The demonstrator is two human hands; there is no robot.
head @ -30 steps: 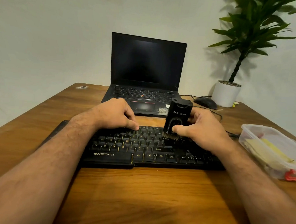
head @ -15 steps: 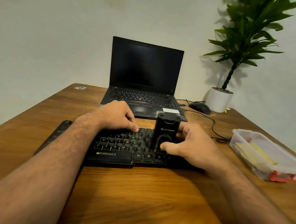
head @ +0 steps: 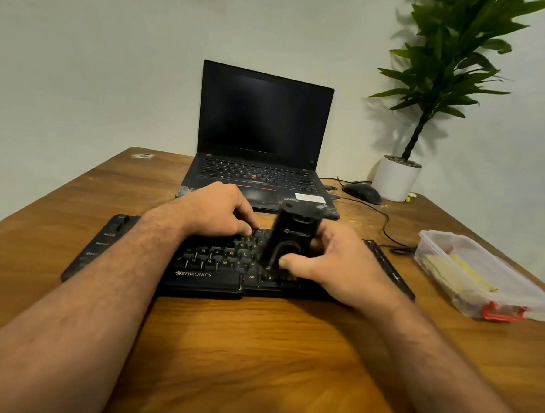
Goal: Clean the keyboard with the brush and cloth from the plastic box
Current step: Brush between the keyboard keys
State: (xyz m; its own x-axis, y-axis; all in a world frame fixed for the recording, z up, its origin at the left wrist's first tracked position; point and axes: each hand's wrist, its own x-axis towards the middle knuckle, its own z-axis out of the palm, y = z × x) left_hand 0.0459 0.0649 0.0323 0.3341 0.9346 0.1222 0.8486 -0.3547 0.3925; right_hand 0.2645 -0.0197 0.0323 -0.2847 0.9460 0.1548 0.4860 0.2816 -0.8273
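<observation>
A black keyboard [head: 210, 275] lies across the middle of the wooden table [head: 257, 347]. My right hand [head: 334, 263] grips a black block-shaped brush [head: 291, 235], held upright with its bristles down on the bottom key row near the keyboard's middle. My left hand [head: 217, 211] rests on the keyboard's upper rows with its fingers curled down onto the keys, holding it steady. The clear plastic box [head: 482, 277] sits at the right with a yellow cloth [head: 460, 273] inside.
An open black laptop [head: 261, 149] stands behind the keyboard. A black mouse [head: 362, 192] with its cable and a potted plant [head: 399, 178] are at the back right. A wall runs behind the table.
My right hand has drawn the brush from the keyboard's upper right rows down and leftward to the bottom row. The view has shifted slightly. My left hand has stayed put.
</observation>
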